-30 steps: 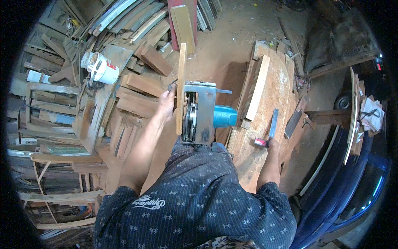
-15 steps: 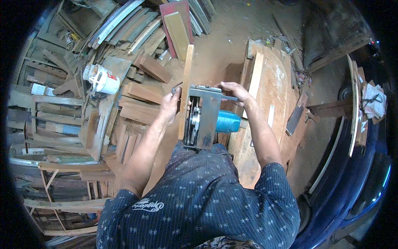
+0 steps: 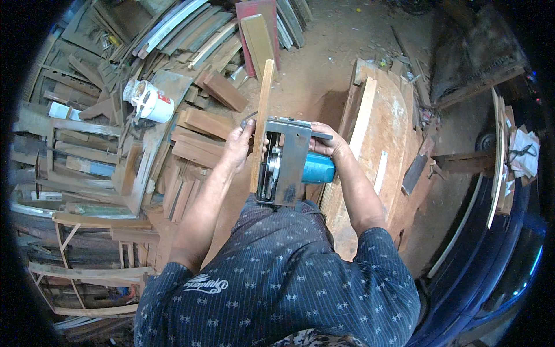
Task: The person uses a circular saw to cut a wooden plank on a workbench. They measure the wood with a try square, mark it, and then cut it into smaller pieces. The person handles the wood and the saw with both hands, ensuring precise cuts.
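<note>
A circular saw (image 3: 295,165), with a grey metal base plate facing up and a blue motor housing, is held in front of my lap. Its blade shows in the slot of the plate. Along the plate's left side stands a narrow wooden strip (image 3: 263,115). My left hand (image 3: 237,146) is closed round the strip, thumb on its left face and fingertips showing on its right. A thin dark bent rod (image 3: 248,118) sticks out by that thumb. My right hand (image 3: 327,139) grips the saw at the plate's far right corner, by a short dark bar (image 3: 321,136); some fingers are hidden behind it.
On the right lies a dusty wooden workbench (image 3: 387,121) with a pale plank (image 3: 361,115) on it. Stacked timber (image 3: 205,144) and a white bucket (image 3: 153,104) are to the left. A dark blue car (image 3: 491,254) stands at the far right.
My right hand has moved left and closed in on the saw's corner. The wooden strip leans slightly more to the right at its top. The whole view has shifted slightly.
</note>
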`<action>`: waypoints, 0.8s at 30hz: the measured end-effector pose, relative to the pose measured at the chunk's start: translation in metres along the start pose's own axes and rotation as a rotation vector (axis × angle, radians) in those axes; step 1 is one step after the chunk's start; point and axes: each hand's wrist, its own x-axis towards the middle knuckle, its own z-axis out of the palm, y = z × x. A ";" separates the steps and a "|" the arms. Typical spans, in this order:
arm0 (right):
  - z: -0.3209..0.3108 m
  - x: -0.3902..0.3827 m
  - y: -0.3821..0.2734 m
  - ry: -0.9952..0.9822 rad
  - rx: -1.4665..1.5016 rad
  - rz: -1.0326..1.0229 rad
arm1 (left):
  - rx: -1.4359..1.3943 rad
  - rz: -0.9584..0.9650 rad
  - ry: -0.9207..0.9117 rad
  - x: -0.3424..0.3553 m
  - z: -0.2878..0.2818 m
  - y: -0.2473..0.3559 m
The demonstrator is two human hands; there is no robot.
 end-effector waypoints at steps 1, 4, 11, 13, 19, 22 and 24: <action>0.001 -0.003 0.001 -0.021 0.028 -0.003 | -0.002 0.004 0.006 -0.001 0.002 0.002; -0.003 -0.010 0.005 -0.034 0.013 -0.034 | -0.003 0.016 -0.010 0.000 0.006 0.004; -0.002 -0.023 0.019 -0.055 0.009 -0.178 | 0.029 0.010 -0.050 0.001 0.014 0.005; 0.001 -0.024 0.020 -0.091 0.018 -0.194 | 0.031 0.020 -0.048 0.001 0.014 0.004; 0.003 -0.026 0.022 0.071 -0.091 -0.224 | 0.050 0.050 -0.085 0.002 0.017 0.005; 0.026 -0.036 0.010 0.202 -0.212 -0.247 | 0.059 0.050 -0.126 0.003 0.024 0.009; 0.005 -0.016 0.018 0.259 -0.288 -0.208 | 0.107 0.093 -0.118 -0.007 0.012 0.005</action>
